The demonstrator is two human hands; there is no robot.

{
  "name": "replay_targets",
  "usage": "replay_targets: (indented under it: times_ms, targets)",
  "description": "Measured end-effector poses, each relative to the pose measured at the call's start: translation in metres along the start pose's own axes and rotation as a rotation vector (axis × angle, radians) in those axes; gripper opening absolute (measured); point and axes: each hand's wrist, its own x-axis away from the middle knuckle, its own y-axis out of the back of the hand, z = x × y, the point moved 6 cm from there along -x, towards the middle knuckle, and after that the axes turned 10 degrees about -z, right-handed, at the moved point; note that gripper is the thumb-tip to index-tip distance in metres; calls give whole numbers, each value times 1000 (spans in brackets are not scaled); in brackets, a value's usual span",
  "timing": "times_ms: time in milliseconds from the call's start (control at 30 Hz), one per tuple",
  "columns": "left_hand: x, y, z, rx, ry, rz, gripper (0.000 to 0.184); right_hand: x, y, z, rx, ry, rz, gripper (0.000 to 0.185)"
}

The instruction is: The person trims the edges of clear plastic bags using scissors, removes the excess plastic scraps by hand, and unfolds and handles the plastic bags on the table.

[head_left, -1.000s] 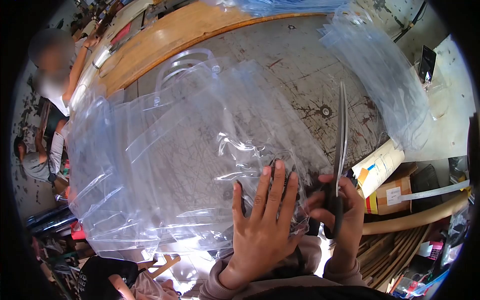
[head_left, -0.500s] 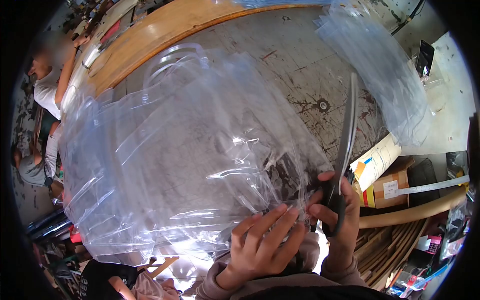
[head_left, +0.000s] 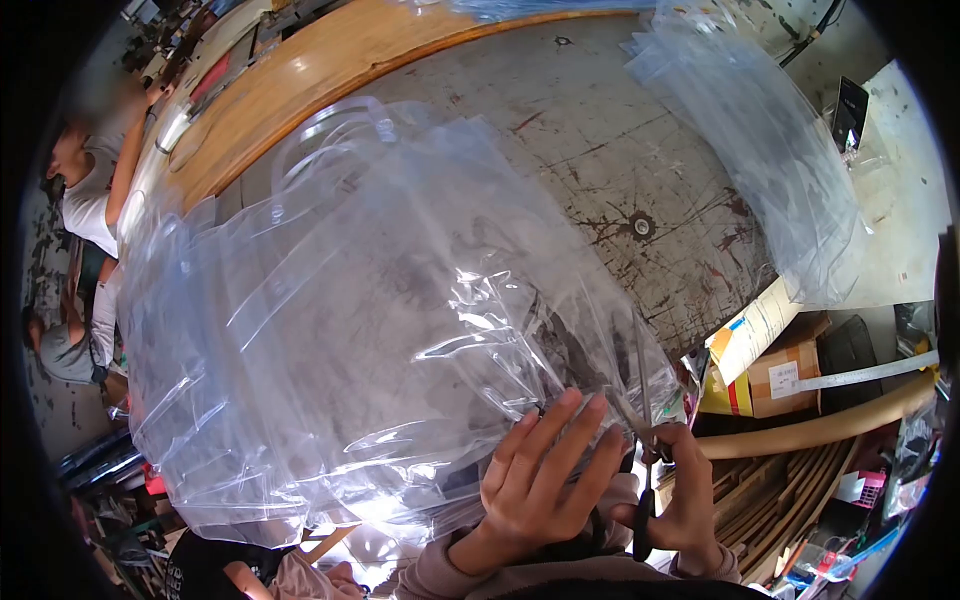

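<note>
A stack of clear plastic bags [head_left: 330, 290] with looped handles covers much of the worktable. My left hand [head_left: 550, 480] is at its near right edge, fingers extended over the plastic and gripping it; the thumb is hidden. My right hand [head_left: 685, 500] holds a pair of scissors [head_left: 643, 500] by the dark handles, just right of my left fingertips. The scissor blades are spread apart and point away from me at the plastic's right corner. Whether the plastic lies between the blades is hard to make out.
The scratched grey tabletop [head_left: 600, 130] shows behind the bags, with a wooden board [head_left: 300, 80] along its far left. More clear plastic [head_left: 760, 150] lies at the right. Beside it are a phone [head_left: 850, 112] and a cardboard box [head_left: 785, 378]. People [head_left: 95, 190] sit at the left.
The scissors have swung down from upright, with blades together, to the plastic's edge and opened. My right hand has moved lower and let go of the plastic. My left hand has shifted slightly right.
</note>
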Motion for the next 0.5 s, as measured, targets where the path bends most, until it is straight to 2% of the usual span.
replay_targets:
  times_ms: [67, 133, 233, 333, 500]
  targets:
    - [0, -2, 0, 1, 1, 6, 10, -6, 4, 6, 1, 3, -44, 69]
    - [1, -4, -1, 11, 2, 18, 10, -8, 6, 11, 67, 101, 4, 66]
    - [4, -4, -1, 14, -10, -21, 11, -14, 12, 17, 80, 107, 29, 64]
    - [4, -3, 1, 22, -8, -10, 14, -13, 12, 14, -25, 11, 18, 63]
    - [6, -4, 1, -6, -52, -22, 16, -14, 12, 15, 10, 22, 16, 61]
